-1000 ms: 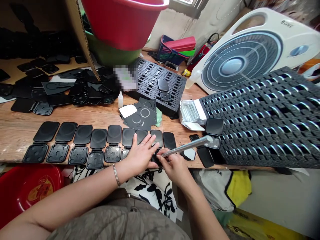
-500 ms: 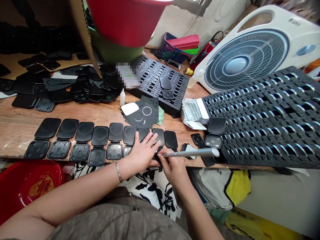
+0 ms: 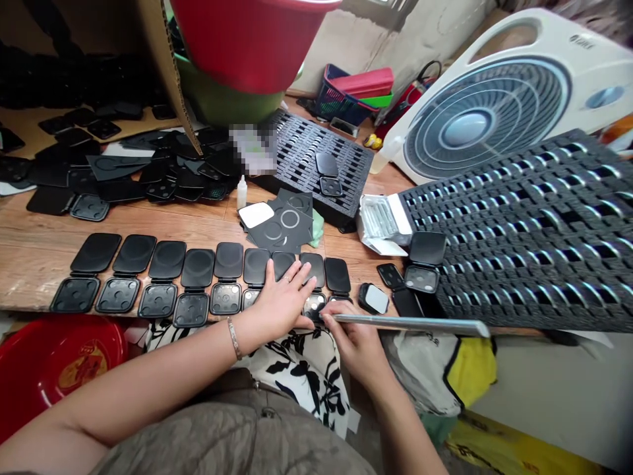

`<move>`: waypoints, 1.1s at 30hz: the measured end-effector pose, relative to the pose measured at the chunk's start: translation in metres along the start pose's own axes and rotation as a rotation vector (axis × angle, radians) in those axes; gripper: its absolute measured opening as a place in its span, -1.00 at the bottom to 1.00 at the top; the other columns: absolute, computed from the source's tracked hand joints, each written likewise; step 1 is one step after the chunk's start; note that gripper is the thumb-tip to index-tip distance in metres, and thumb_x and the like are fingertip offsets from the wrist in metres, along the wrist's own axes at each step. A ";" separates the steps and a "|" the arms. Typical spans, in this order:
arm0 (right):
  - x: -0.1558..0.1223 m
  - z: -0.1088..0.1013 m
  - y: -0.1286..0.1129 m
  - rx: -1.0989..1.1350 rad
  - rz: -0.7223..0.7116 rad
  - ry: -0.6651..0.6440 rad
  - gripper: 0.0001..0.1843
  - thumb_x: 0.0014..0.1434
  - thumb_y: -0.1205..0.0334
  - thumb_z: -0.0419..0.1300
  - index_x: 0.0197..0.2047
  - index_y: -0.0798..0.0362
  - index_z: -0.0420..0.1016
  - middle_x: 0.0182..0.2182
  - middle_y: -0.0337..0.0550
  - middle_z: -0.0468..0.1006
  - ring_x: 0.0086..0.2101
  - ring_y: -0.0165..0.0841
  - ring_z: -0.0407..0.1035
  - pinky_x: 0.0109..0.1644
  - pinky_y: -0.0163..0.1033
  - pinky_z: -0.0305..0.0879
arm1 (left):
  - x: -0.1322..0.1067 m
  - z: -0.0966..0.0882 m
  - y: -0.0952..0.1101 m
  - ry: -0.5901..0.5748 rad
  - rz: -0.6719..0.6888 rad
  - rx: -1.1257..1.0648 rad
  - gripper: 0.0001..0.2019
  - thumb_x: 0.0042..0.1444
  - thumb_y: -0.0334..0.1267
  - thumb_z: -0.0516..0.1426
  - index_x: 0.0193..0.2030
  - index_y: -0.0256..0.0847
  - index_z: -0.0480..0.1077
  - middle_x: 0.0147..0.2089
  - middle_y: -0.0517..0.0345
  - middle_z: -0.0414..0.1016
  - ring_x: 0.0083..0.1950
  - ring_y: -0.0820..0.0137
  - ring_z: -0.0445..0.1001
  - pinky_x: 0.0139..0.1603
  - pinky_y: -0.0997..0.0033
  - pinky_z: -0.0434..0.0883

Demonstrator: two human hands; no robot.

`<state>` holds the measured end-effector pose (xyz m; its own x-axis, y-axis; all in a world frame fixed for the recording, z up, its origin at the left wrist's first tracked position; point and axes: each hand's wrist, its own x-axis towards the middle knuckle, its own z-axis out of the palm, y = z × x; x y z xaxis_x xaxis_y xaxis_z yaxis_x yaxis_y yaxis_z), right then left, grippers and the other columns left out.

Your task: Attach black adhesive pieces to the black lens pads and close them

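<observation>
"What's nearest?"
"The left hand (image 3: 277, 298) lies flat, fingers spread, over a row of black cases (image 3: 192, 310); the right hand (image 3: 355, 338) grips a silver rod (image 3: 415, 322)."
"And the cases?"
"Hinged open along the worktop (image 3: 188, 221), near its front edge. Dark sheets (image 3: 279, 221) lie behind."

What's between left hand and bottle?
Head view: between left hand and bottle lie open black cases, then dark sheets topped by a white card.
</observation>
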<state>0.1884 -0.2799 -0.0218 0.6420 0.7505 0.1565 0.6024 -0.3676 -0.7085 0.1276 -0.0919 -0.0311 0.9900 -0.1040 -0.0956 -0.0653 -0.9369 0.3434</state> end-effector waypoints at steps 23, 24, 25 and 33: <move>0.005 -0.009 -0.009 0.043 0.078 -0.139 -0.81 0.32 0.20 0.13 -0.31 0.01 0.50 -0.33 -0.10 0.62 -0.29 -0.25 0.51 -0.18 -0.15 0.44 | -0.002 0.000 0.002 0.051 0.014 0.021 -0.18 0.09 0.26 0.18 0.39 -0.15 0.16 0.50 -0.14 -0.06 0.52 -0.08 -0.17 0.28 -0.61 -0.20; 0.004 -0.014 -0.009 0.065 0.089 -0.111 -0.82 0.31 0.19 0.13 -0.29 0.01 0.51 -0.32 -0.10 0.61 -0.29 -0.25 0.51 -0.20 -0.16 0.45 | -0.002 0.001 0.001 0.055 0.015 0.018 -0.17 0.08 0.27 0.17 0.39 -0.15 0.16 0.50 -0.15 -0.05 0.52 -0.08 -0.17 0.28 -0.61 -0.20; 0.003 -0.018 -0.010 0.082 0.101 -0.062 -0.83 0.31 0.18 0.14 -0.26 0.01 0.52 -0.30 -0.09 0.61 -0.29 -0.25 0.51 -0.20 -0.16 0.45 | -0.002 0.002 0.001 0.056 0.018 0.014 -0.16 0.07 0.29 0.17 0.39 -0.15 0.16 0.50 -0.15 -0.04 0.51 -0.08 -0.17 0.28 -0.61 -0.20; 0.006 0.004 -0.018 0.200 0.216 0.047 -0.84 0.28 0.11 0.17 -0.16 0.01 0.43 -0.29 -0.10 0.57 -0.40 -0.33 0.49 -0.35 -0.25 0.47 | -0.003 0.000 0.001 0.067 0.009 0.005 -0.22 0.11 0.22 0.18 0.38 -0.12 0.16 0.50 -0.13 -0.04 0.51 -0.04 -0.13 0.28 -0.60 -0.21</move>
<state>0.1795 -0.2665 -0.0102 0.7693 0.6387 0.0157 0.3470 -0.3970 -0.8497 0.1245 -0.0922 -0.0303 0.9955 -0.0898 -0.0298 -0.0744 -0.9376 0.3396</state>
